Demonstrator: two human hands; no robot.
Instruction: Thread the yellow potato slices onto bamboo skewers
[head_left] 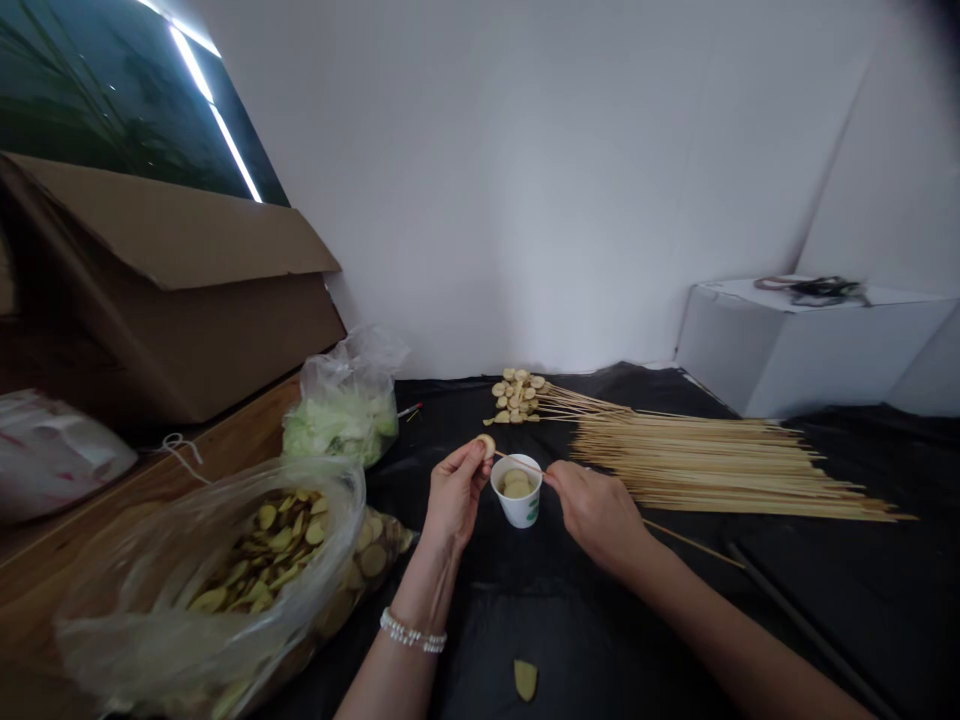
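Between the fingertips of my left hand (454, 492) is a thin, pale potato slice (487, 446). My right hand (596, 510) is closed round a wooden skewer (525, 465), whose front end meets the slice; whether it has pierced through, I cannot tell. The skewer's rear part (694, 543) sticks out behind my right hand. Just below the skewer, between both hands, stands a white paper cup (523, 512) with a green print. Several round slices (516, 486) lie inside it. A bracelet (412, 633) circles my left wrist.
An open plastic bag (337, 490) of slices is at left, with a bag of pale green vegetable (341, 425) behind. Finished skewers with slices (517, 393) and many bare skewers (697, 463) lie at right. A loose piece (526, 680) is in front; a cardboard box (202, 340) stands far left.
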